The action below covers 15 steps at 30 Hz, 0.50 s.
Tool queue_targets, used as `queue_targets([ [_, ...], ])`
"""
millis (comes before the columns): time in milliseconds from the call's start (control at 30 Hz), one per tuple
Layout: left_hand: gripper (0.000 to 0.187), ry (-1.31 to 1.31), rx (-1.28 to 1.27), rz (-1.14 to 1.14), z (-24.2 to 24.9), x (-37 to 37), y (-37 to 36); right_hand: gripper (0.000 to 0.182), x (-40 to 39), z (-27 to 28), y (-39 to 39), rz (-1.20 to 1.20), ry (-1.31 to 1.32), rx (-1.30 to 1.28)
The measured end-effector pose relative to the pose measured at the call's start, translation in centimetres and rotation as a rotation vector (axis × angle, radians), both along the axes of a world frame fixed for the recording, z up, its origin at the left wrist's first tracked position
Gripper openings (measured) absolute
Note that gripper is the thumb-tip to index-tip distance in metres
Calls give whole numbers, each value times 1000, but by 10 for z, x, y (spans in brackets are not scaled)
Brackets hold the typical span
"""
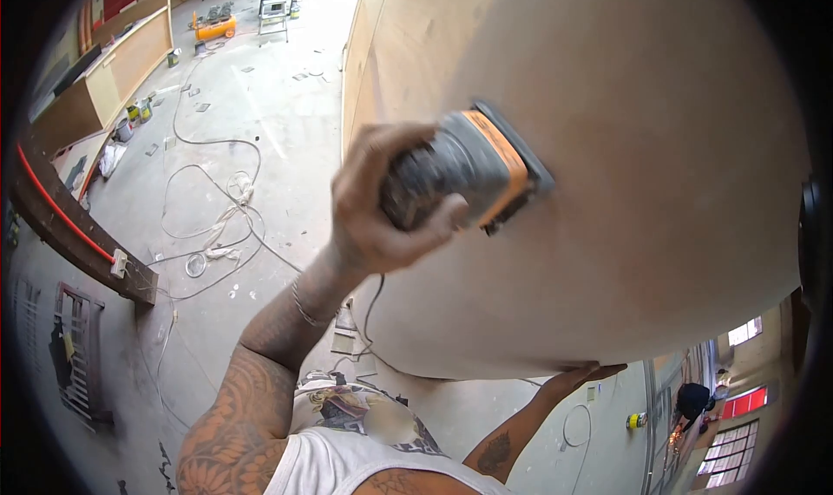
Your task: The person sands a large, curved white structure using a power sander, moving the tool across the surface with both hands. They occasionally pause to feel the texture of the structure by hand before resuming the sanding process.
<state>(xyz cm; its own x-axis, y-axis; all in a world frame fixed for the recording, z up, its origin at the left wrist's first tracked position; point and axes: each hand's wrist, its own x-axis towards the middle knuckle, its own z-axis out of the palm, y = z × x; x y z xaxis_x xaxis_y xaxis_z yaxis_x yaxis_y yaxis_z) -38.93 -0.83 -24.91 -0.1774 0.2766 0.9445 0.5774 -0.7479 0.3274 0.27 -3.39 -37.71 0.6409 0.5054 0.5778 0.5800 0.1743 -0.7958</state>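
Observation:
My left hand (369, 196) is wrapped round the body of a black and orange palm sander (460, 170). Its thumb lies along the near side. The sander's flat pad rests against a large, curved, pale panel (625, 217) with brownish patches. Hand and tool are a little blurred. A dark cord (373, 311) hangs below my left wrist beside the panel. At the panel's lower edge, my right hand (590, 375) lies flat with fingers stretched out, touching the surface. Part of that palm is hidden by the panel.
Loose cables (247, 209) and scraps lie over the concrete floor. A steel beam (78, 222) slants in at left. An orange compressor (214, 28) and a stepladder (273, 13) stand far off. Another person (694, 401) crouches near sparks at lower right, past a tin (637, 420).

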Motion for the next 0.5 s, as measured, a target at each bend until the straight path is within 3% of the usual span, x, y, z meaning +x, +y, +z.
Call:
queue_targets([
  [133,62,-281,-135,-238,4,-25,27,104,-8,6,-5,36,27,15],
  [333,57,-345,-205,-217,-4,-59,62,106,-7,4,-1,13,15,-5],
  [500,56,-366,-165,-237,-11,-42,48,106,-8,7,-3,17,14,-33],
])
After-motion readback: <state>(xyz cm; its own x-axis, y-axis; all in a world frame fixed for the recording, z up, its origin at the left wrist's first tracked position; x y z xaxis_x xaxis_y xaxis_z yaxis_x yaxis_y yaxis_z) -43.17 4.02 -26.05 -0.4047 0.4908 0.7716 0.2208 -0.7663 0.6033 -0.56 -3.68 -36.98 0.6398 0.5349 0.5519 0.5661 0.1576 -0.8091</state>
